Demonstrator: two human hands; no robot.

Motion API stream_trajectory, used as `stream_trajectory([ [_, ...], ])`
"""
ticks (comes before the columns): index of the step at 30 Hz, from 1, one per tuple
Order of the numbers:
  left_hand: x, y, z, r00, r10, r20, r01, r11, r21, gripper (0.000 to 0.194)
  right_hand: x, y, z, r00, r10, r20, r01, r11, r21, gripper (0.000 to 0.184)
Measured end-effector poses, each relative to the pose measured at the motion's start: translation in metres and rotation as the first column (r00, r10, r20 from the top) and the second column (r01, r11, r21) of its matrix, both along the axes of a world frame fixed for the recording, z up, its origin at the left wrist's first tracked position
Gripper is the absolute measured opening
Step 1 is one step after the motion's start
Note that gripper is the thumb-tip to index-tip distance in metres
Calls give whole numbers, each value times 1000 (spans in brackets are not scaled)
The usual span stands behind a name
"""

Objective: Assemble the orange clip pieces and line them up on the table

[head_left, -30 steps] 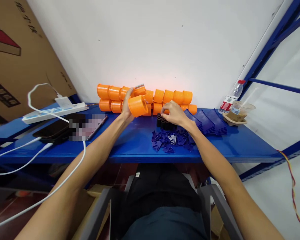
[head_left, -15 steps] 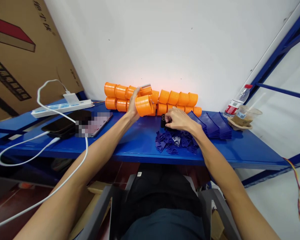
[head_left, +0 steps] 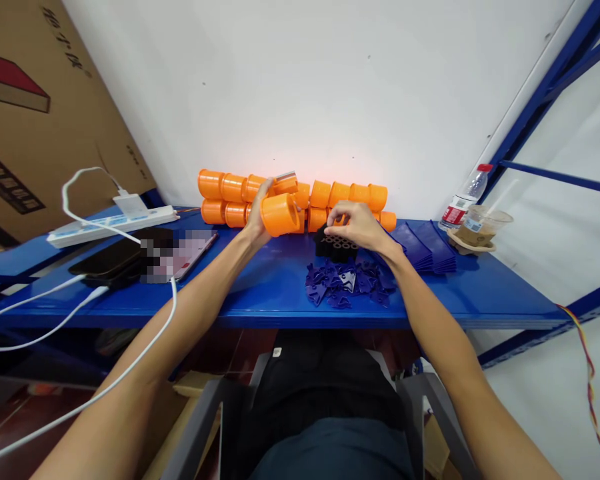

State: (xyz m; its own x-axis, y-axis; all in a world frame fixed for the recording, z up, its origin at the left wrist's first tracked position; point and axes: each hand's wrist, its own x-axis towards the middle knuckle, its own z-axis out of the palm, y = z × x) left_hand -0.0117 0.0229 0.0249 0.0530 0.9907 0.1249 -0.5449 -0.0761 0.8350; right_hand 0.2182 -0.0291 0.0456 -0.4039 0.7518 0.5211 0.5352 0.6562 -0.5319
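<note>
My left hand (head_left: 257, 217) is closed round an orange cup-shaped part (head_left: 279, 215) and holds it above the blue shelf (head_left: 260, 293), open end toward me. My right hand (head_left: 356, 225) hovers just over a cluster of small black cylinders (head_left: 336, 247), fingers pinched together; what they grip I cannot make out. A pile of small dark blue triangular pieces (head_left: 345, 283) lies in front of the black cylinders. Behind both hands, rows of orange cups (head_left: 350, 195) lie stacked against the white wall.
Stacks of flat blue sheets (head_left: 423, 245) lie right of the cylinders, then a water bottle (head_left: 463, 197) and a drink cup (head_left: 480, 227). At left are a phone (head_left: 113, 260), a power strip (head_left: 113, 225) with white cables and a cardboard box (head_left: 35, 113). A blue rack post (head_left: 540, 87) rises at right.
My right hand has lifted slightly off the black cylinders, uncovering them, with fingers now pinched. My left hand keeps the orange cup in much the same place.
</note>
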Motion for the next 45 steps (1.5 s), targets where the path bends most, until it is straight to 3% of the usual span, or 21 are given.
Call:
stream_trajectory([
  [4, 7, -5, 0, 992, -107, -70, 108, 994, 2, 51, 3, 5, 2, 933, -99, -346, 154, 979, 136, 13],
  [8, 17, -11, -6, 975, -174, -137, 187, 978, 87, 44, -1, 7, -4, 853, -165, -495, 290, 938, 187, 10],
  [14, 19, -13, -15, 942, -214, -259, 252, 960, 123, 34, -10, 6, -12, 862, -186, -471, 325, 916, 233, 12],
  [19, 18, -17, -16, 880, -298, -370, 360, 926, 111, 39, -16, 3, -17, 896, -223, -383, 326, 917, 229, 16],
  [23, 18, -20, -15, 869, -328, -372, 395, 911, 120, 38, -20, 3, -20, 880, -234, -413, 344, 915, 213, 19],
  [29, 15, -17, -17, 858, -310, -409, 411, 893, 184, 52, -20, 6, -21, 837, -214, -503, 304, 947, 102, 18],
  [34, 12, -13, -19, 825, -265, -498, 416, 882, 221, 69, -16, 16, -23, 797, -148, -586, 198, 980, 21, 30],
  [39, 13, -14, -20, 807, -177, -563, 364, 900, 240, 61, -13, 25, -27, 777, -76, -625, 87, 996, -13, 22],
  [45, 14, -16, -22, 790, -234, -566, 396, 900, 181, 60, -11, 25, -31, 806, -102, -583, 189, 978, 90, 14],
])
